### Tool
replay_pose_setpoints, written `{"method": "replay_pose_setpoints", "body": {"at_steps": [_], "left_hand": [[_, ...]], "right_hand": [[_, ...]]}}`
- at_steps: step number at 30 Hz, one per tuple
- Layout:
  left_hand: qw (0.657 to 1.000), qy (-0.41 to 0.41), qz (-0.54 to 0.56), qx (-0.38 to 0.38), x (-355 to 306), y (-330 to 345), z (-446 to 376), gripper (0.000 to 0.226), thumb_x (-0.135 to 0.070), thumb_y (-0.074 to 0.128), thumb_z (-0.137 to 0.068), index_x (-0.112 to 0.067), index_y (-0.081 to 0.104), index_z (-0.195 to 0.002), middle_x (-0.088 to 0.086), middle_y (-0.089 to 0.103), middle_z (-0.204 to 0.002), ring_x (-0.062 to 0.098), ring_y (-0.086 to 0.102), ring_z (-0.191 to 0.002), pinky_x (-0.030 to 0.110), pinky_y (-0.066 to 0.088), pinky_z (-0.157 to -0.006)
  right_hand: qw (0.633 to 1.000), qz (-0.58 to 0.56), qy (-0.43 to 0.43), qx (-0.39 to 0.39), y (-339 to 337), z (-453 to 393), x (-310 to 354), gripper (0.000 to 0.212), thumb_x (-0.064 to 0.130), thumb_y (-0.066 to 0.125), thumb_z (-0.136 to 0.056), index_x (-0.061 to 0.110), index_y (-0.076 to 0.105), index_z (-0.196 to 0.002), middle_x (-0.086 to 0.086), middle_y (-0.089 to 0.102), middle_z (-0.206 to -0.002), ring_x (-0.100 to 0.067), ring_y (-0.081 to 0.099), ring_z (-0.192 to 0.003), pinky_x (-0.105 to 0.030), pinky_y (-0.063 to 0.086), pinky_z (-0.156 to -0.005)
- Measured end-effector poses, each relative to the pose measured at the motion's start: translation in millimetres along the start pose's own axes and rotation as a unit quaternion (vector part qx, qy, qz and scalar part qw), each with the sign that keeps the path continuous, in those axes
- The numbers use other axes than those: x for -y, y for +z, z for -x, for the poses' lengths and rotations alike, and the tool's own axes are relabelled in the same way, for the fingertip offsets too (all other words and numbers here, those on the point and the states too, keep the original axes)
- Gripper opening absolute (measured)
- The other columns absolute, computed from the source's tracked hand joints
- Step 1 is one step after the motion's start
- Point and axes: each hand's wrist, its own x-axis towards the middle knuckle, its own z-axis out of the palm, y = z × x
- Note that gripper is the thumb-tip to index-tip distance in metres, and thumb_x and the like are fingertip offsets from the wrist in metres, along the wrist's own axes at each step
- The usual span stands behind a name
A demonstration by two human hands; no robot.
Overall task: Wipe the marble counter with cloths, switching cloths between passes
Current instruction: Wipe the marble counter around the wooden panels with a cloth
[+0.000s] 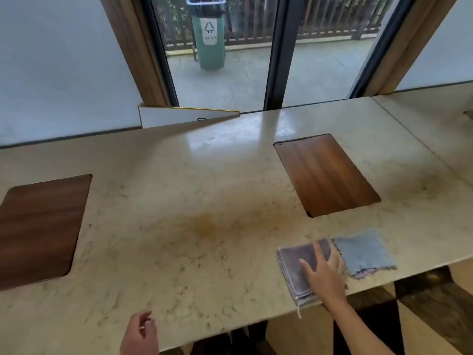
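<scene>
A right hand lies spread, fingers flat, on a folded grey-purple cloth at the near edge of the polished, veined marble surface; the left hand hovers loosely curled, holding nothing. A fuzzy blue cloth lies just beside it. With a corner overhanging, the stacked folds may slide off or come apart if pushed carelessly.

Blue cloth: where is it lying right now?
In the head view, the blue cloth lies flat near the marble counter's front edge on the right, beside the grey cloth under the right hand.
</scene>
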Motion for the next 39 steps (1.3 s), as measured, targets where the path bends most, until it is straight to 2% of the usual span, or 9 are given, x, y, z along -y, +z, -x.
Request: {"method": "replay_pose_setpoints", "body": {"at_steps": [3, 6, 8, 11, 15, 19, 28, 36, 39], "left_hand": [[1.0, -0.01, -0.022, -0.006, -14, 9, -10, 0.024, -0.018, 0.048, -0.071, -0.014, 0.067, -0.087, -0.022, 0.068, -0.076, -0.016, 0.055, -0.067, -0.004, 0.033, -0.065], [0.997, 0.003, -0.07, -0.016, -21, 16, -19, 0.027, -0.014, 0.049, -0.076, -0.005, 0.07, -0.091, 0.01, 0.066, -0.084, 0.009, 0.057, -0.069, 0.007, 0.04, -0.073], [0.994, 0.0, -0.11, -0.006, -24, 19, -26, 0.026, -0.013, 0.051, -0.084, -0.002, 0.071, -0.098, 0.011, 0.059, -0.091, 0.026, 0.059, -0.075, 0.03, 0.043, -0.074], [0.984, 0.03, -0.175, 0.001, -24, 22, -43, 0.039, -0.022, 0.046, -0.081, -0.002, 0.068, -0.106, 0.017, 0.059, -0.1, 0.041, 0.057, -0.095, 0.046, 0.042, -0.087], [0.971, 0.051, -0.235, 0.006, -38, 24, -72, 0.049, -0.025, 0.042, -0.087, -0.003, 0.058, -0.127, 0.02, 0.053, -0.134, 0.04, 0.045, -0.125, 0.054, 0.033, -0.106], [0.946, 0.091, -0.31, 0.015, -37, 20, -119, 0.047, -0.022, 0.047, -0.097, -0.008, 0.044, -0.142, 0.015, 0.037, -0.155, 0.034, 0.032, -0.14, 0.052, 0.025, -0.114], [0.918, 0.154, -0.364, 0.039, -15, 12, -201, 0.059, -0.038, 0.031, -0.093, -0.012, 0.048, -0.144, 0.02, 0.037, -0.156, 0.038, 0.028, -0.146, 0.055, 0.02, -0.116], [0.91, 0.144, -0.386, 0.053, -12, 10, -204, 0.06, -0.041, 0.029, -0.095, -0.018, 0.043, -0.149, 0.014, 0.03, -0.162, 0.031, 0.019, -0.151, 0.05, 0.013, -0.119], [0.916, 0.15, -0.365, 0.068, -12, 5, -204, 0.06, -0.044, 0.025, -0.097, -0.02, 0.04, -0.15, 0.01, 0.025, -0.164, 0.026, 0.012, -0.153, 0.047, 0.01, -0.121]], "right_hand": [[0.996, 0.091, 0.013, 0.021, 12, -1, 6, 0.084, 0.083, 0.017, -0.087, 0.044, -0.014, -0.155, -0.016, -0.009, -0.168, -0.039, -0.003, -0.154, -0.053, 0.011, -0.122], [0.992, 0.125, 0.015, 0.002, 23, 2, 15, 0.082, 0.085, 0.002, -0.079, 0.046, -0.026, -0.144, -0.016, -0.014, -0.167, -0.038, -0.005, -0.154, -0.052, 0.014, -0.122], [0.992, 0.122, 0.013, -0.004, 31, 3, 22, 0.075, 0.079, 0.004, -0.085, 0.045, -0.012, -0.15, -0.019, -0.002, -0.168, -0.037, 0.005, -0.153, -0.054, 0.021, -0.118], [0.994, 0.104, 0.003, -0.015, 40, 2, 34, 0.074, 0.071, 0.027, -0.092, 0.027, 0.044, -0.15, -0.029, 0.034, -0.156, -0.045, 0.034, -0.137, -0.062, 0.04, -0.099], [0.989, 0.119, -0.083, -0.03, 62, 15, 65, 0.082, 0.071, 0.014, -0.097, 0.018, 0.059, -0.141, -0.031, 0.043, -0.149, -0.048, 0.047, -0.128, -0.056, 0.049, -0.082], [0.985, 0.121, -0.125, -0.015, 84, 16, 105, 0.081, 0.071, 0.015, -0.097, 0.016, 0.052, -0.144, -0.033, 0.04, -0.152, -0.051, 0.047, -0.133, -0.055, 0.042, -0.091], [0.988, 0.05, 0.042, -0.14, 76, -83, 172, 0.058, 0.045, 0.03, -0.106, 0.013, 0.038, -0.154, -0.026, 0.018, -0.164, -0.046, 0.023, -0.148, -0.06, 0.029, -0.106], [0.987, 0.028, -0.141, -0.075, 130, -22, 279, 0.056, 0.044, 0.023, -0.102, 0.032, 0.033, -0.155, -0.018, 0.017, -0.167, -0.038, 0.024, -0.151, -0.055, 0.035, -0.103], [0.99, 0.017, -0.102, -0.1, 122, -32, 250, 0.052, 0.038, 0.026, -0.104, 0.027, 0.04, -0.152, -0.022, 0.023, -0.164, -0.041, 0.026, -0.148, -0.059, 0.035, -0.103]]}}
